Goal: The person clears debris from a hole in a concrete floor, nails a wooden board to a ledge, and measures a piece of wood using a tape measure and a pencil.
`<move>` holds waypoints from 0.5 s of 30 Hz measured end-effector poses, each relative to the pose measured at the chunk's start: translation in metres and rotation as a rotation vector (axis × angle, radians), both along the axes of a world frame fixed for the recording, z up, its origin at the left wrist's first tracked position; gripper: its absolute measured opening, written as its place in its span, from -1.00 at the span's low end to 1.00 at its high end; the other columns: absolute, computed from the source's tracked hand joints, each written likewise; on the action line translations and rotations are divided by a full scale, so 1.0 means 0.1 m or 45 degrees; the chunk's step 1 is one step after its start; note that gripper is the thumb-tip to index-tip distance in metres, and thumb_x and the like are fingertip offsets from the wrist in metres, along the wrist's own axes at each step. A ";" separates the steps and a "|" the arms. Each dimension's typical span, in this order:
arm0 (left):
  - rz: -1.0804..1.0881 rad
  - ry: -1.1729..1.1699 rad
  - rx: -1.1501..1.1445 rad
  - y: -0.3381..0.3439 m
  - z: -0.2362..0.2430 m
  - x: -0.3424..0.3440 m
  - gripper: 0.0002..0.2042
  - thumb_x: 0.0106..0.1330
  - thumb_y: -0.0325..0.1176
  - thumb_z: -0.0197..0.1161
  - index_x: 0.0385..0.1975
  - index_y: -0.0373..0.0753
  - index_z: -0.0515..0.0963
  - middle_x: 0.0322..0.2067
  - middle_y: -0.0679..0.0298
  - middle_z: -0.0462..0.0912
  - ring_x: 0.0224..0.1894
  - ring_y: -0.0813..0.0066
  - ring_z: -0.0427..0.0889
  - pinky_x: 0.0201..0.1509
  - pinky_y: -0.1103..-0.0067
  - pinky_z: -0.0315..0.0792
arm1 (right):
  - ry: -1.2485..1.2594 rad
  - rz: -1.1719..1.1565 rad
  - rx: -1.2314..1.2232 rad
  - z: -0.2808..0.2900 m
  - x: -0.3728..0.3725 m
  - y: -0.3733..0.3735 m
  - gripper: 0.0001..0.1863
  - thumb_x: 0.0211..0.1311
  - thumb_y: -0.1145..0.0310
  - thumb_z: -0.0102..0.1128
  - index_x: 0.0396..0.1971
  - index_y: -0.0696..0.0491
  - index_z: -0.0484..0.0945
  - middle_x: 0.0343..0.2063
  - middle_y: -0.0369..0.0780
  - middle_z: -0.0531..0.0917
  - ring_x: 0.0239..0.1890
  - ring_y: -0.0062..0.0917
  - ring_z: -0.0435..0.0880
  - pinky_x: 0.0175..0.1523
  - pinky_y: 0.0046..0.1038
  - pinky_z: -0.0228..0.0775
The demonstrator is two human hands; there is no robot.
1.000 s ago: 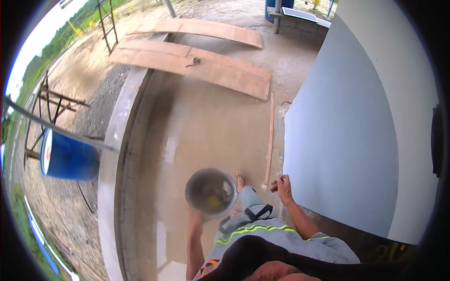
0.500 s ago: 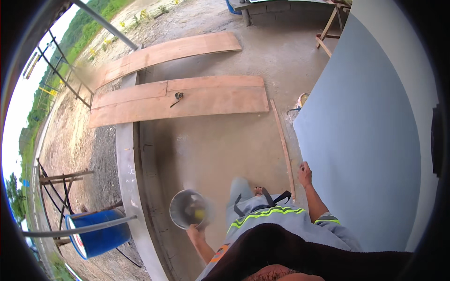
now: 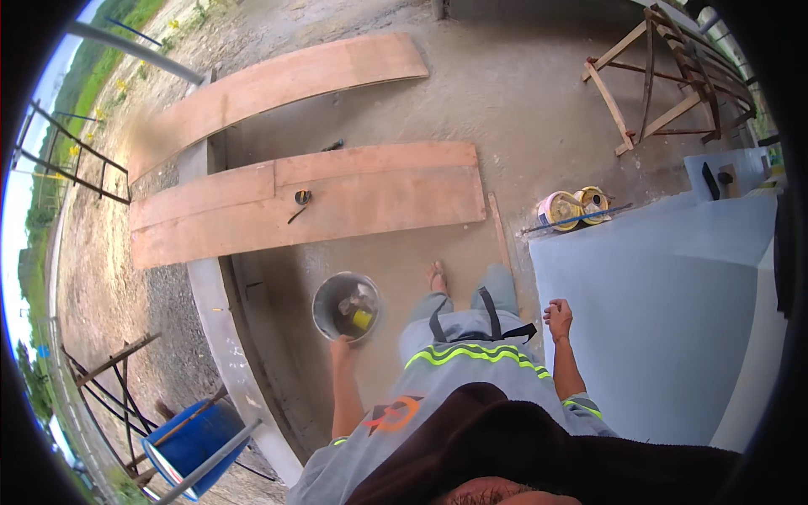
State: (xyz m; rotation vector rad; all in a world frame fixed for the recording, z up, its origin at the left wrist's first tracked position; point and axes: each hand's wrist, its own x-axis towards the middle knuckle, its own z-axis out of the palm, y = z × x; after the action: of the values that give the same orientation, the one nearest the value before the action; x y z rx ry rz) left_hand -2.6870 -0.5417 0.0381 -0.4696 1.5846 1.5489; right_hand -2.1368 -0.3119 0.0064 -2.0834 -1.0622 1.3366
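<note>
At the near rim of a grey bucket, my left hand is closed, with the bucket hanging beside my left leg. Inside the bucket lie a yellow object and a pale, crumpled-looking thing whose kind I cannot make out. My right hand hangs empty by my right side, its fingers loosely bent and slightly apart. Next to it rises a smooth blue-grey wall; hand and wall look apart.
Two long plywood boards lie across a low concrete ledge ahead. A tape measure rests on the nearer one. Yellow-and-white pails stand by the wall's corner. Farther right is a wooden sawhorse; a blue drum lies left.
I have stepped forward along the wall, and the bucket has come along in my left hand. More of the pails and the whole sawhorse now show at the right.
</note>
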 end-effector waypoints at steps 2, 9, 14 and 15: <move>-0.011 -0.090 0.008 0.70 -0.09 -0.09 -0.69 0.18 -0.67 -0.11 -0.13 -0.79 0.15 -0.02 -0.46 0.26 0.05 -0.53 0.39 0.13 -0.34 0.36 | -0.028 -0.148 -0.119 -0.07 0.18 0.12 -0.84 0.20 0.43 0.05 -0.26 0.09 0.56 -0.47 -0.22 0.64 -0.64 -0.57 0.55 -0.52 -0.53 0.45; 0.104 0.110 0.065 2.84 -0.27 -0.08 -0.78 0.21 -0.66 -0.16 -0.36 -0.86 0.22 -0.04 -0.46 0.27 0.07 -0.44 0.39 0.15 -0.31 0.37 | -0.260 0.133 -0.128 -0.67 0.09 1.19 -0.82 0.07 0.44 0.13 -0.33 0.10 0.65 -0.47 -0.14 0.68 -0.39 -0.39 0.68 -0.22 -0.35 0.55; 0.212 0.097 -0.009 4.07 -0.26 0.13 -0.70 0.24 -0.56 0.06 -0.30 -0.85 0.31 -0.10 -0.37 0.39 -0.05 -0.25 0.51 0.14 -0.06 0.46 | -0.251 0.243 -0.071 -0.95 0.13 3.45 -0.90 0.13 0.45 0.16 -0.35 0.10 0.59 -0.50 -0.21 0.67 -0.39 -0.47 0.67 -0.29 -0.43 0.52; -0.302 0.470 -0.456 4.12 -0.12 0.20 -0.69 0.23 -0.52 0.13 -0.33 -0.80 0.35 -0.15 -0.31 0.45 -0.09 -0.17 0.55 0.12 0.03 0.49 | -0.077 0.043 -0.275 -0.75 -0.08 3.99 -0.94 0.20 0.45 0.19 -0.37 0.11 0.55 -0.56 -0.25 0.63 -0.47 -0.57 0.64 -0.40 -0.49 0.49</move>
State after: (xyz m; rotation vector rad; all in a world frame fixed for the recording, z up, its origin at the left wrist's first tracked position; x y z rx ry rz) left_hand -2.6672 -0.1299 0.0265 -0.1781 2.1353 1.2207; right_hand -2.1451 0.0875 -0.0686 -2.2831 -1.0206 1.4704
